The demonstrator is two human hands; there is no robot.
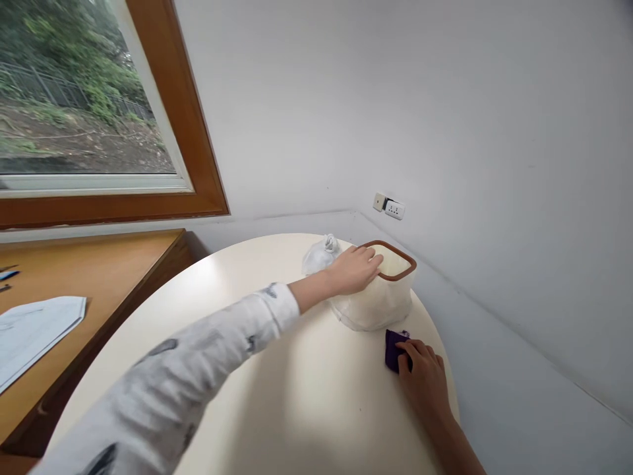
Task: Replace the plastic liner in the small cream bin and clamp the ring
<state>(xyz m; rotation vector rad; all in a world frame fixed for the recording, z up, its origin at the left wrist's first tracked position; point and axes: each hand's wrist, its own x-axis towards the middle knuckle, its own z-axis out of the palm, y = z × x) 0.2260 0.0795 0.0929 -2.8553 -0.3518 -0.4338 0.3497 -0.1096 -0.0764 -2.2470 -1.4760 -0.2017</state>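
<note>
My left hand (353,269), at the end of a white patterned sleeve, reaches across the table to a whitish bin (378,307) with a brown rim. Its fingers curl over the rim's left side, and the thumb is hidden. The bin stands upright and looks wrapped in a thin pale plastic bag. Near the table's right edge, my right hand (422,369) has its thumb and fingers closed on a small dark purple folded cloth or pouch (392,351) lying on the tabletop. A knotted white plastic bag (316,256) sits behind my left wrist.
The round cream table (237,274) stands close to the wall corner. A wooden desk (123,264) with paper sheets (42,330) and some pens is at the left, below a wood-framed window (210,178). A wall socket (394,210) is behind the bin.
</note>
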